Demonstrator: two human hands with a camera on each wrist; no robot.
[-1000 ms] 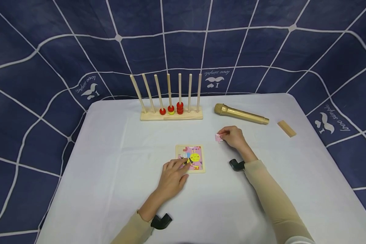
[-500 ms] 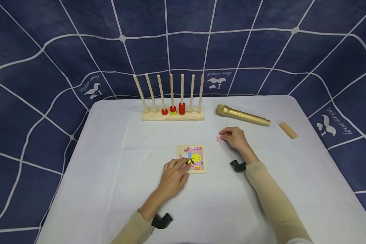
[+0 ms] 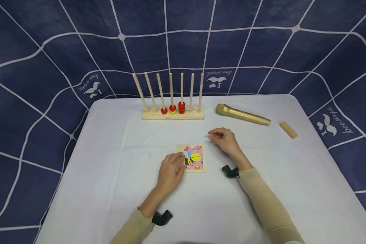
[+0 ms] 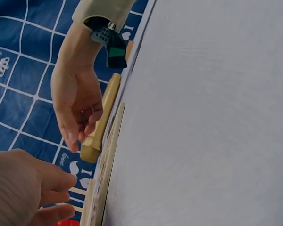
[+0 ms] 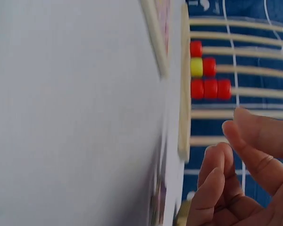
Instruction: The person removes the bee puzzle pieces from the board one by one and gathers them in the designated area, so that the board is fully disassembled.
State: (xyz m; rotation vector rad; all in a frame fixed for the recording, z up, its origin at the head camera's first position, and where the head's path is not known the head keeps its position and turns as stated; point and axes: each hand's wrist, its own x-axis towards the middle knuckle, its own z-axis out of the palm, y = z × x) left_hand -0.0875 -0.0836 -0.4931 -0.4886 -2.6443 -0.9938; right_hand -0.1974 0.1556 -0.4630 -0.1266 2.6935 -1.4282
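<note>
Beyond the hands [image 3: 169,172] [image 3: 227,140], the navy cloth [image 3: 189,51] reads “I” [image 3: 217,85] and “love simple” [image 3: 218,72] 3 times, with moustaches [image 3: 217,80] and hearts [image 3: 212,85].

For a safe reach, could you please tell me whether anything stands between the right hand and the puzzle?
Nothing visible: only table shows between right hand and puzzle. The left hand overlaps its left edge.

One bee picture puzzle [image 3: 196,157], one rod stand [image 3: 183,116], one table [image 3: 79,203].
The stand carries seven wooden rods [image 3: 171,88] and six beads [image 3: 181,107]: five red, one yellow. There are also one gold microphone [image 3: 243,114], one flat wooden block [image 3: 288,130] and two black devices [image 3: 162,218], one on each wrist.
</note>
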